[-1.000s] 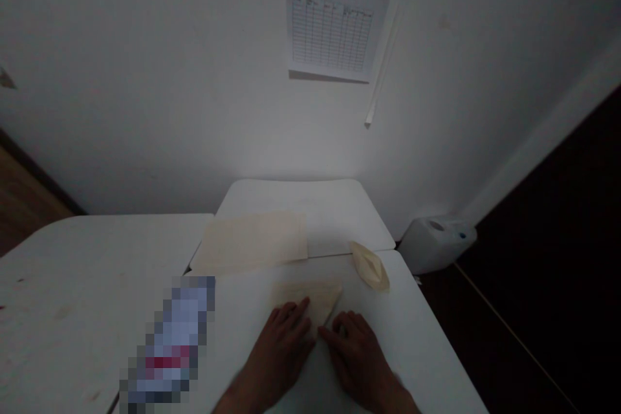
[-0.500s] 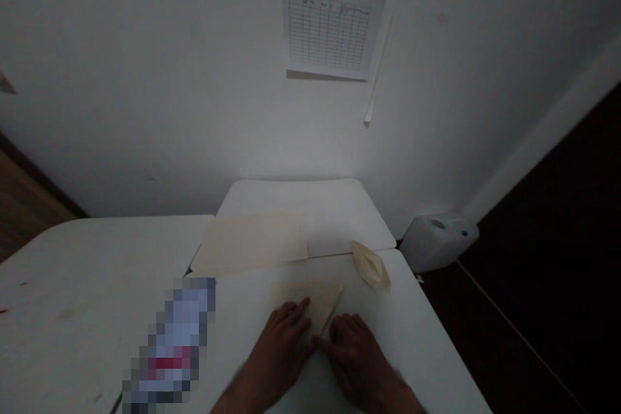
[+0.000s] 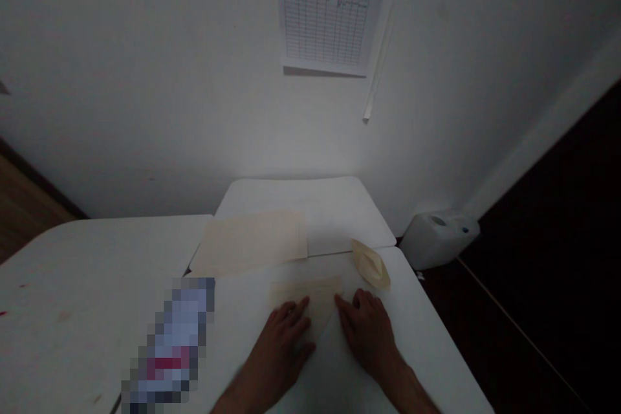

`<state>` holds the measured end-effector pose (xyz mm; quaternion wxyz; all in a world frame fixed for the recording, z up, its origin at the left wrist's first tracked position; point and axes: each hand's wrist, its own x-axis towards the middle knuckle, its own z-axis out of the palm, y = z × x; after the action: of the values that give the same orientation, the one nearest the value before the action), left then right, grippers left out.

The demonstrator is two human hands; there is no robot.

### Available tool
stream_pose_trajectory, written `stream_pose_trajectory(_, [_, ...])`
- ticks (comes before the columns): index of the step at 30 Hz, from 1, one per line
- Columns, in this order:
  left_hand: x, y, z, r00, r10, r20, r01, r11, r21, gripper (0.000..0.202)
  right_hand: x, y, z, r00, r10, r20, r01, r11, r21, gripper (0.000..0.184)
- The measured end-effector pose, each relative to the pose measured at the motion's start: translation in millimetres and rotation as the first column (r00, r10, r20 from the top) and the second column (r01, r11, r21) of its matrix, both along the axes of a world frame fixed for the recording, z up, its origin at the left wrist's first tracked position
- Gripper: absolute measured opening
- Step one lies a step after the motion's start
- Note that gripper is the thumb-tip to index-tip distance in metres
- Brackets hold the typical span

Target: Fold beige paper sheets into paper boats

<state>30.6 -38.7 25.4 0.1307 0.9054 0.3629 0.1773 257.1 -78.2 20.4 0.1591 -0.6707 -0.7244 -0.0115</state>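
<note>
A piece of cream paper (image 3: 317,297), folded to a slanting right edge, lies flat on the white table (image 3: 233,362). My left hand (image 3: 286,339) rests on its left part with the fingers spread and pressing down. At the paper's upper right corner, my right hand (image 3: 366,323) touches the slanted edge with an extended fingertip, while its other fingers are curled. Just beyond that hand sits a folded paper boat (image 3: 371,265). The lower part of the paper is partly hidden by my left hand.
Flat cream sheets (image 3: 252,242) lie across the table joint at the back left. A pixelated object (image 3: 169,343) is left of my hands. A white plastic jerrycan (image 3: 439,239) stands beyond the table's right edge. A printed chart (image 3: 327,22) hangs on the wall.
My right hand has slid up and to the right along the paper's slanted edge, from its lower tip to its upper right corner. My left hand has stayed in place.
</note>
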Motion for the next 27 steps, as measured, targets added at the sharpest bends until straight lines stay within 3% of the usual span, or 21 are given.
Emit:
stream_pose_trajectory(5, [0.6, -0.5, 5.3, 1.000, -0.003, -0.012, 0.003, 1.000, 0.003, 0.026, -3.3, 0.6, -4.7, 0.998, -0.054, 0.024, 0.053, 0.997, 0.050, 0.035])
stream_pose_trajectory(9, [3.6, -1.3, 12.1, 1.000, -0.011, -0.011, 0.011, 1.000, 0.027, 0.022, -3.6, 0.9, -4.5, 0.999, -0.028, 0.018, 0.028, 0.998, 0.048, 0.038])
stream_pose_trajectory(13, [4.0, -0.6, 11.1, 1.000, -0.017, -0.002, 0.017, 0.999, 0.028, 0.021, -11.5, -5.9, 1.6, 0.991, 0.128, -0.028, -0.128, 0.992, -0.015, 0.045])
stream_pose_trajectory(17, [3.1, 1.5, 7.7, 1.000, -0.020, -0.006, 0.020, 1.000, -0.002, 0.023, -26.9, -19.8, 6.6, 0.942, 0.319, -0.103, -0.327, 0.942, -0.075, 0.049])
stream_pose_trajectory(22, [2.9, 3.3, 7.5, 1.000, -0.018, -0.001, 0.018, 0.999, -0.028, 0.026, -25.7, -22.7, 4.8, 0.967, 0.240, -0.083, -0.246, 0.966, -0.072, 0.044])
stream_pose_trajectory(27, [2.1, 1.9, 9.8, 1.000, -0.011, -0.010, 0.011, 1.000, -0.014, 0.027, -3.8, -4.4, -0.2, 0.999, 0.032, 0.000, -0.032, 0.999, -0.007, 0.037])
